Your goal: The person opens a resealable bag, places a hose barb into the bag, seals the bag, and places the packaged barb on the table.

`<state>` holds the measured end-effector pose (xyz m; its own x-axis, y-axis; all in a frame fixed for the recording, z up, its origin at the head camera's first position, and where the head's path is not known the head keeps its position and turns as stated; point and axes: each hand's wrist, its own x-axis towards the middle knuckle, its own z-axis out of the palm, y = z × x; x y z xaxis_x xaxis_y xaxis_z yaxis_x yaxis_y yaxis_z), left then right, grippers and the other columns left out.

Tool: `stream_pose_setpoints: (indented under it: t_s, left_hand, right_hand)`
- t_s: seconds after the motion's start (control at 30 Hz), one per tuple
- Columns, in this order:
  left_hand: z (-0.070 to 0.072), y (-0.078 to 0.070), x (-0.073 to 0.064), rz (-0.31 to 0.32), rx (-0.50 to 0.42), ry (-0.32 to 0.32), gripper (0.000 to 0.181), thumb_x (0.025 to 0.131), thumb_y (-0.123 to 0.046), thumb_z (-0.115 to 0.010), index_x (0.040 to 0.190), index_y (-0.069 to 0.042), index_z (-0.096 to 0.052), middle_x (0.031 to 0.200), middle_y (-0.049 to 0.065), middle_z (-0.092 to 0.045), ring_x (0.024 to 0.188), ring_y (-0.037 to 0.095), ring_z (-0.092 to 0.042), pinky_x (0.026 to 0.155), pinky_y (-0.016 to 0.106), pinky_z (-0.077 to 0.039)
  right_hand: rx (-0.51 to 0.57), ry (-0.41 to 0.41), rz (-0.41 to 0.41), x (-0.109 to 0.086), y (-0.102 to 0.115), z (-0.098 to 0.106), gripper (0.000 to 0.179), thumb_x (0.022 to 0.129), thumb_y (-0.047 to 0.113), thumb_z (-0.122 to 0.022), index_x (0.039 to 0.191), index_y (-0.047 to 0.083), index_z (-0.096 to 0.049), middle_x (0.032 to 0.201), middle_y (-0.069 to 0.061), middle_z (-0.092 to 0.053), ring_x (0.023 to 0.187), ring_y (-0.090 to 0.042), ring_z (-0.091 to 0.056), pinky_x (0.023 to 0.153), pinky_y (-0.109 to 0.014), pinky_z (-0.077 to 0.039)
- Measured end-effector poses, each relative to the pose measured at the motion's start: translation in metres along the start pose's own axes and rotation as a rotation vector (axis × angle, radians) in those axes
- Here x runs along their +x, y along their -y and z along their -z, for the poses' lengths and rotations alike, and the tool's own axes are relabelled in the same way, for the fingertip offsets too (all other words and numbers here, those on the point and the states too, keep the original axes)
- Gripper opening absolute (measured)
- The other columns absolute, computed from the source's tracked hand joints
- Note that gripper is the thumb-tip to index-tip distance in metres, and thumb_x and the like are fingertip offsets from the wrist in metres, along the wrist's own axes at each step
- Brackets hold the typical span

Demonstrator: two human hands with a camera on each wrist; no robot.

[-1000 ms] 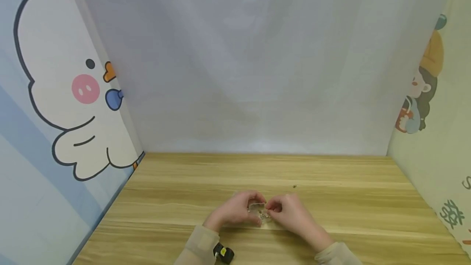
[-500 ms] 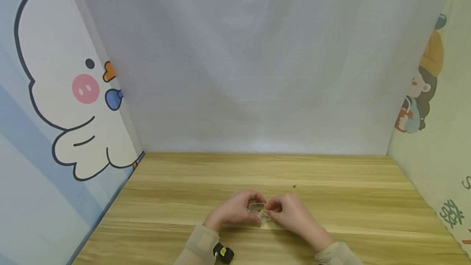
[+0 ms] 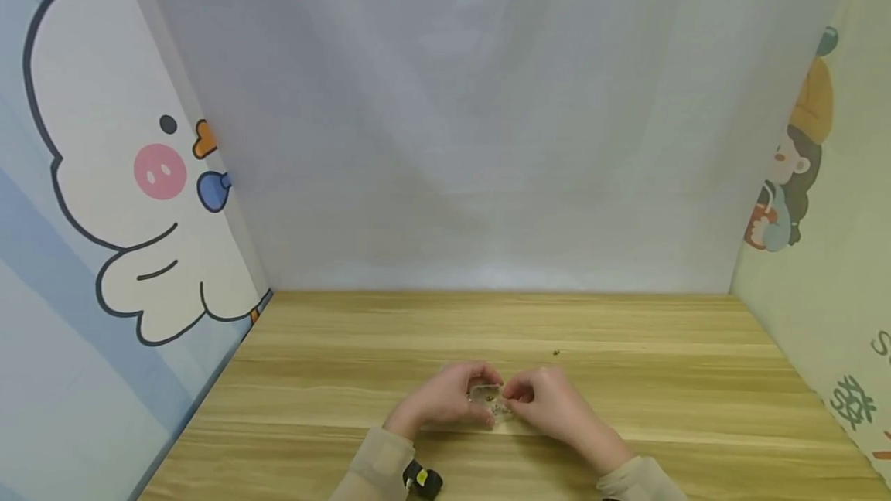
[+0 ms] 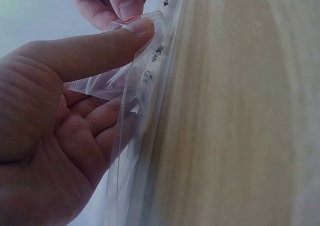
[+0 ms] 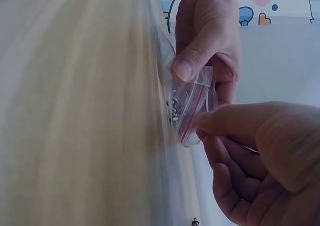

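Both hands are brought together over the desk (image 3: pixel 313 377), at between five and six o'clock from the middle of the head view. By the left hand (image 3: pixel 448 397), set at nine o'clock of a clear bag (image 5: pixel 190 103), the plastic is pinched between thumb and fingers, with the thumb laid across its near face. By the right hand (image 3: pixel 546 400), at three o'clock, the edge of the same bag is nipped between thumb and forefinger, the remaining fingers being curled toward the palm. A red stripe (image 5: pixel 193 115) is carried beside the pinched edge; in the right wrist view it is slanted from one o'clock to seven. Small metal parts (image 5: pixel 175 111) are gathered inside the bag, too small for their exact shape to be told.

A loose piece (image 3: pixel 556 352) is seen on the desk at two o'clock of the bag, apart from both hands. At between seven and eight o'clock of the bag, a black device (image 3: pixel 423 479) with a yellow mark is placed beside the left sleeve (image 3: pixel 381 456). Light sleeves are worn on both arms. The desk is backed at twelve o'clock by a pale sheet (image 3: pixel 487 138). A white bird (image 3: pixel 104 99) is printed on the wall toward nine o'clock, and a figure (image 3: pixel 786 168) in an orange hat toward three.
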<state>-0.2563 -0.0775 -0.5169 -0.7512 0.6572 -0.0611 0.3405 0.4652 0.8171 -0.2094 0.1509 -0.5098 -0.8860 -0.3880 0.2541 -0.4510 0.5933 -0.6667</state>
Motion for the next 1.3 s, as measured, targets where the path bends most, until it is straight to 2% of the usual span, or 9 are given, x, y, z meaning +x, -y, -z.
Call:
stream_pose_setpoints:
  t_s: [0.2, 0.33, 0.5, 0.73, 0.9, 1.03, 1.3]
  left_hand:
    - [-0.001, 0.0, -0.001, -0.008, 0.002, -0.002, 0.049, 0.081, -0.012, -0.094, 0.124, -0.019, -0.07, 0.127, -0.013, -0.07, 0.129, 0.011, -0.059, 0.116, 0.04, -0.043]
    - [0.0, 0.0, -0.001, -0.022, 0.014, -0.007, 0.049, 0.081, -0.012, -0.094, 0.123, -0.017, -0.07, 0.126, -0.011, -0.07, 0.128, 0.01, -0.06, 0.116, 0.039, -0.043]
    - [0.0, 0.0, 0.0, -0.007, 0.015, -0.007, 0.049, 0.08, -0.013, -0.095, 0.123, -0.019, -0.07, 0.126, -0.013, -0.07, 0.126, 0.009, -0.06, 0.116, 0.04, -0.042]
    - [0.0, 0.001, 0.0, -0.014, 0.021, -0.014, 0.05, 0.079, -0.014, -0.095, 0.122, -0.02, -0.071, 0.126, -0.013, -0.07, 0.123, 0.008, -0.06, 0.116, 0.039, -0.043]
    - [0.0, 0.0, -0.001, -0.01, 0.02, -0.018, 0.05, 0.079, -0.014, -0.095, 0.122, -0.019, -0.071, 0.126, -0.012, -0.071, 0.123, 0.009, -0.06, 0.115, 0.039, -0.043]
    - [0.0, -0.001, -0.001, 0.0, 0.027, -0.019, 0.051, 0.079, -0.014, -0.095, 0.123, -0.019, -0.071, 0.127, -0.012, -0.07, 0.123, 0.009, -0.061, 0.115, 0.038, -0.044]
    - [0.0, -0.005, -0.003, 0.008, 0.018, -0.021, 0.054, 0.077, -0.012, -0.095, 0.125, -0.017, -0.07, 0.129, -0.009, -0.071, 0.123, 0.011, -0.062, 0.116, 0.041, -0.043]
  right_hand:
    - [0.056, 0.048, -0.033, 0.0, -0.001, 0.007, 0.008, 0.089, 0.001, -0.082, 0.095, 0.005, -0.081, 0.089, 0.002, -0.077, 0.078, -0.004, -0.067, 0.07, -0.024, -0.058]
    - [0.085, 0.049, -0.075, 0.0, -0.002, 0.013, 0.006, 0.091, 0.003, -0.081, 0.097, 0.004, -0.081, 0.091, 0.0, -0.077, 0.08, -0.008, -0.068, 0.071, -0.026, -0.058]
    - [0.105, 0.029, -0.159, -0.002, -0.009, 0.023, 0.007, 0.094, 0.006, -0.079, 0.101, 0.004, -0.081, 0.097, -0.002, -0.078, 0.086, -0.013, -0.07, 0.076, -0.028, -0.058]
    - [0.06, -0.028, -0.152, -0.002, -0.024, 0.038, 0.008, 0.095, 0.002, -0.078, 0.102, 0.001, -0.081, 0.1, -0.006, -0.079, 0.088, -0.019, -0.073, 0.077, -0.03, -0.06]
    - [0.044, -0.035, -0.191, -0.004, -0.028, 0.047, 0.01, 0.095, 0.001, -0.077, 0.104, 0.001, -0.081, 0.101, -0.007, -0.079, 0.09, -0.019, -0.074, 0.078, -0.033, -0.061]
    - [0.053, -0.036, -0.237, -0.006, -0.032, 0.053, 0.011, 0.095, 0.003, -0.078, 0.106, 0.002, -0.081, 0.103, -0.006, -0.079, 0.091, -0.018, -0.073, 0.08, -0.035, -0.061]
    - [0.012, -0.006, -0.228, -0.008, -0.043, 0.062, 0.007, 0.095, 0.009, -0.08, 0.101, 0.007, -0.081, 0.097, 0.001, -0.077, 0.087, -0.013, -0.07, 0.077, -0.031, -0.058]
